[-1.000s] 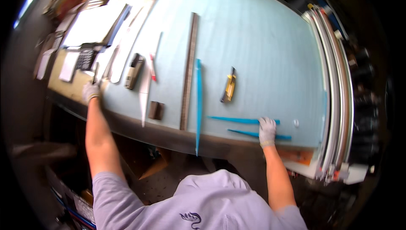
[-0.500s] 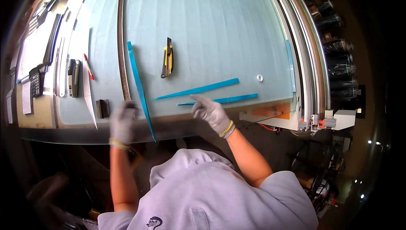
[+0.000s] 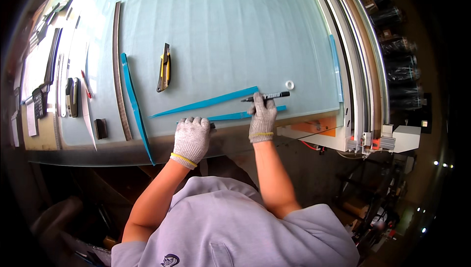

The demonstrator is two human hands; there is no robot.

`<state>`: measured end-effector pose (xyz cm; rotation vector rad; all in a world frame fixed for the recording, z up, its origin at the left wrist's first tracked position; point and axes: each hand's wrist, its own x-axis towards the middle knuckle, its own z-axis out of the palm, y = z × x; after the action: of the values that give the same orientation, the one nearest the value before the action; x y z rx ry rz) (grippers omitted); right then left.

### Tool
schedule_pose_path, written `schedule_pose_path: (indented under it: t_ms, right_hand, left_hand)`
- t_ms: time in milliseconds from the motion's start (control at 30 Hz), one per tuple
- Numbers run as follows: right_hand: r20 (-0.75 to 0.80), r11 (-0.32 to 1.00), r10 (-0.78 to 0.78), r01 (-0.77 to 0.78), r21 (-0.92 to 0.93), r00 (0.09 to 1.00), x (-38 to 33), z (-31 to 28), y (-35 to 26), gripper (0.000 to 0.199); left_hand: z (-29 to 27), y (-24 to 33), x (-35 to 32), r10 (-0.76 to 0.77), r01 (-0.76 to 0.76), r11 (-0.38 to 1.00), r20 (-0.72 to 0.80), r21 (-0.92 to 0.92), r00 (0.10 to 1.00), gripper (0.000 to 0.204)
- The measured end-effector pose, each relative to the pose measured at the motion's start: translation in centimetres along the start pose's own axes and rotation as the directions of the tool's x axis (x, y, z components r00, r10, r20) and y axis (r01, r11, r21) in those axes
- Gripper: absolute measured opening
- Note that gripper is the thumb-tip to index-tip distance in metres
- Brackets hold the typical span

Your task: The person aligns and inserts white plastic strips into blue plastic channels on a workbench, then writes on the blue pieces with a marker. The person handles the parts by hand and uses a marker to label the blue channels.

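Observation:
In my gloved right hand (image 3: 263,115) is a black marker pen (image 3: 267,97), lying crosswise in the fingers above the table's near edge. My gloved left hand (image 3: 191,138) is curled closed, knuckles up, and a small dark end pokes out by its thumb; the rest of that item is hidden. Beneath the hands runs a narrow blue strip (image 3: 230,117), partly covered by both. A second blue strip (image 3: 206,101) slants just beyond it, its right end close to the marker. Farther left lies a third blue strip (image 3: 131,97), reaching over the front edge.
A yellow-and-black utility knife (image 3: 164,68) lies beyond the strips, and a small white ring (image 3: 289,85) to the right. Leftward are a long dark metal bar (image 3: 117,66), a small dark block (image 3: 100,128), a red pen (image 3: 86,84) and a stapler (image 3: 72,97). A metal rail (image 3: 365,61) borders the right.
My left hand has moved right, away from the metal bar's near end, and is now curled. My right hand now holds the marker pen, which did not show before. The whole view has shifted slightly.

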<state>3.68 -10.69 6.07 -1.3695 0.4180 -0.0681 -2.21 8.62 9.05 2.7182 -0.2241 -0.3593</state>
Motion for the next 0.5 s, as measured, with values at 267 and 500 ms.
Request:
schedule_pose_path:
  t_ms: [267, 500]
  right_hand:
    - [0.449, 0.781, -0.258, 0.458, -0.425, 0.856, 2.4, 0.7, 4.5, 0.012]
    - [0.486, 0.676, -0.364, 0.584, -0.45, 0.795, 3.1, 0.8, 5.3, 0.014]
  left_hand:
    - [5.2, -1.0, 2.7, 0.084, -0.082, 0.996, -0.146, 0.019, 0.986, 0.024]
    - [5.4, -1.3, 2.9, 0.081, -0.082, 0.997, -0.154, -0.002, 0.985, 0.023]
